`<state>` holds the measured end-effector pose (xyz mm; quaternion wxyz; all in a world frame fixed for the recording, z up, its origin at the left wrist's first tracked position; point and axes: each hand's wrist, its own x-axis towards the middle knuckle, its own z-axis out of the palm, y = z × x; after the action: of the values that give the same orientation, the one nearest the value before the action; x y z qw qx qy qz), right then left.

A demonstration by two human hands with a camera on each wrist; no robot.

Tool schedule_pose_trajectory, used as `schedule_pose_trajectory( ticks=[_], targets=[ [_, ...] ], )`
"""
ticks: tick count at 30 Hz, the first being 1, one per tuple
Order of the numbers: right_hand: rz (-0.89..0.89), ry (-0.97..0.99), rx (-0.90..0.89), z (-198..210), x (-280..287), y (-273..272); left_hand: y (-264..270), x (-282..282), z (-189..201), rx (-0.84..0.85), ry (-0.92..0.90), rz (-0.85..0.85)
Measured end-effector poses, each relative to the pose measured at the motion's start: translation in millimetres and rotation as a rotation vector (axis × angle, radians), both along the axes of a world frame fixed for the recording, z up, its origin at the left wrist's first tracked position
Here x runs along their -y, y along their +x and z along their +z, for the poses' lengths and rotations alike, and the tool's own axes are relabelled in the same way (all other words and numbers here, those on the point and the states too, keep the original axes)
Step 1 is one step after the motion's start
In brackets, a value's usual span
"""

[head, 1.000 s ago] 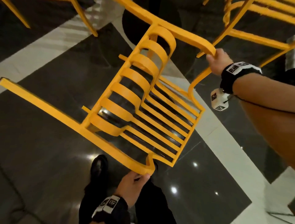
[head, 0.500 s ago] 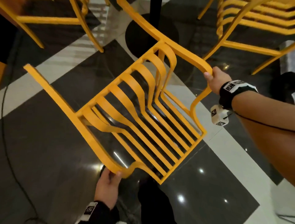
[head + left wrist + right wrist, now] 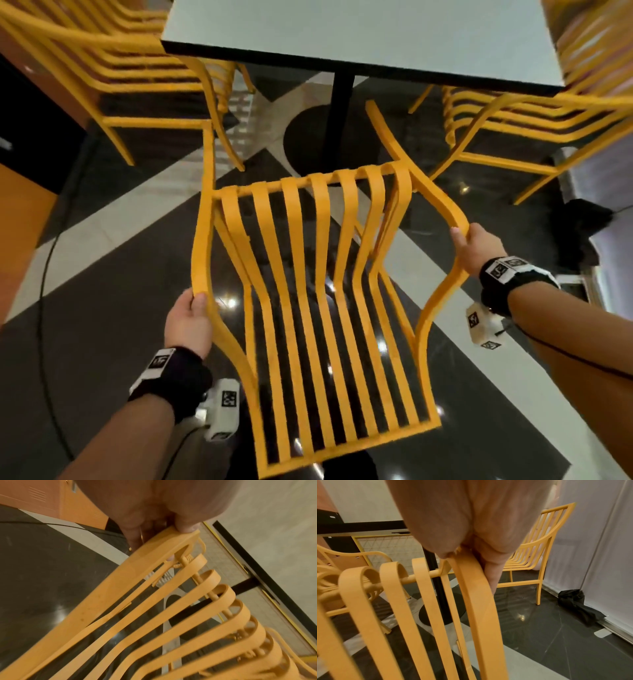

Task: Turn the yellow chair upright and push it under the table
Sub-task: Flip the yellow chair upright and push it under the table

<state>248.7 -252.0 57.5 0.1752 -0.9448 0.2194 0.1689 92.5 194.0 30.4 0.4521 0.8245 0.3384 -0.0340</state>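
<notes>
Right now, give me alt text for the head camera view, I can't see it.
Two hands hold a yellow slatted chair by its side rails, left hand and right hand, facing a pale table on a black pedestal, with other yellow chairs either side.

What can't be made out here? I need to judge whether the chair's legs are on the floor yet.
- Yellow chair legs' lower ends: head view, hidden behind the seat or cut off under the table.
- Left hand fingers: left wrist view, mostly behind the armrest; slats blurred.
- Right hand fingertips: right wrist view, hidden behind the armrest.
- Table foot: partly hidden by slats.
</notes>
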Motion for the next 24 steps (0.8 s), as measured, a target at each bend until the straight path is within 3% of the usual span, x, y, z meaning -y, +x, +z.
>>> schedule_pose_trajectory(
  ticks=[7,11,14,16,21,24],
  targets=[
    [-0.12,-0.009,-0.017,28,-29,-43,65,-40,49,0.04,0.088,-0.036],
    [-0.132,-0.08,-0.049,48,-32,-26,90,-45,72,0.028,0.126,-0.119],
    [-0.113,-0.13,-0.081,64,-41,-7,69,-48,73,-0.016,0.061,-0.084],
    [-0.062,-0.169,-0.118,74,-45,8,33,-48,61,-0.167,0.076,-0.115],
    [0.153,-0.292,-0.284,64,-30,55,-96,-63,-3,-0.762,0.21,-0.398],
    [0.187,-0.358,-0.332,77,-43,57,-140,-80,-27,-0.969,0.25,-0.27]
  ],
)
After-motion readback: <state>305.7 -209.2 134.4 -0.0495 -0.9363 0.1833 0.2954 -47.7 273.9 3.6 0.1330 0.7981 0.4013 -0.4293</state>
